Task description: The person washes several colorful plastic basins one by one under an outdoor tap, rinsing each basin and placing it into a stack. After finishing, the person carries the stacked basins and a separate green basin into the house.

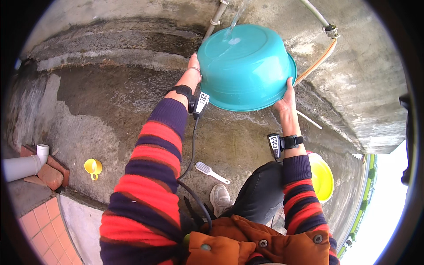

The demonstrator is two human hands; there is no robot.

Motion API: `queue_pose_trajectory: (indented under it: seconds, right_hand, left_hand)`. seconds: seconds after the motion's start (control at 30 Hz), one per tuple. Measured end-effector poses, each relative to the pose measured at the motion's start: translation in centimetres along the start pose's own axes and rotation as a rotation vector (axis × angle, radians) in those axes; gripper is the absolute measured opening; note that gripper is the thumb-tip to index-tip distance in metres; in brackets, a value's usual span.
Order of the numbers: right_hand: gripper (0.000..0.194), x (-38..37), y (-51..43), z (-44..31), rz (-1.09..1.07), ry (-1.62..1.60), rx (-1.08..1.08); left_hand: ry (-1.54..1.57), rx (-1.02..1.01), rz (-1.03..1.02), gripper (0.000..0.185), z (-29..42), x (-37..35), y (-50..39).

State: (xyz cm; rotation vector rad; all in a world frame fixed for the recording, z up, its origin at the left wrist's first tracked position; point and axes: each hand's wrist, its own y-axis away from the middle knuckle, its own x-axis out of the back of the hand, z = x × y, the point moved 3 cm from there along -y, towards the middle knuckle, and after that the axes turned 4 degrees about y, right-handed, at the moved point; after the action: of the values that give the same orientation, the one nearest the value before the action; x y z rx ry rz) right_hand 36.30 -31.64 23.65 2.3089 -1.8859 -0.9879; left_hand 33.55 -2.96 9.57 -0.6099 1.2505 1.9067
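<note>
A turquoise plastic basin is held up with its underside facing me and its rim tilted towards me. My left hand grips its left side; the fingers are partly hidden behind it. At the lower right of the rim, my right hand holds on with the thumb on the outer wall. A stream of water falls from above onto the basin's base and spreads in a wet streak. The inside of the basin is hidden from view.
A white scrubbing brush lies on the wet concrete floor near my shoe. Left are a yellow cup, a white pipe and bricks. A yellow basin stands right. A hose hangs along the wall.
</note>
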Motion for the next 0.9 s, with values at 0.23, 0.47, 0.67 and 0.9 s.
queue_pose_trajectory:
  seconds: [0.23, 0.47, 0.67, 0.9]
  right_hand:
    - [0.074, 0.0, 1.2, 0.0, -0.123, 0.293, -0.029]
    - [0.049, -4.9, 1.0, 4.2, -0.221, 1.073, 0.065]
    - [0.034, -7.6, 0.2, 6.6, -0.1, 1.311, 0.253]
    - [0.045, -9.0, 2.8, 5.5, -0.314, 1.315, 0.268]
  left_hand:
    - [-0.458, -0.115, -0.008, 0.048, 2.7, 1.4, 0.2]
    - [-0.677, -0.484, -0.146, 0.044, 3.6, -2.2, 1.6]
    - [-1.482, -1.303, 0.398, 0.057, -4.1, -7.4, 11.2]
    - [-1.468, -0.718, 0.363, 0.053, 2.3, -7.7, 9.4]
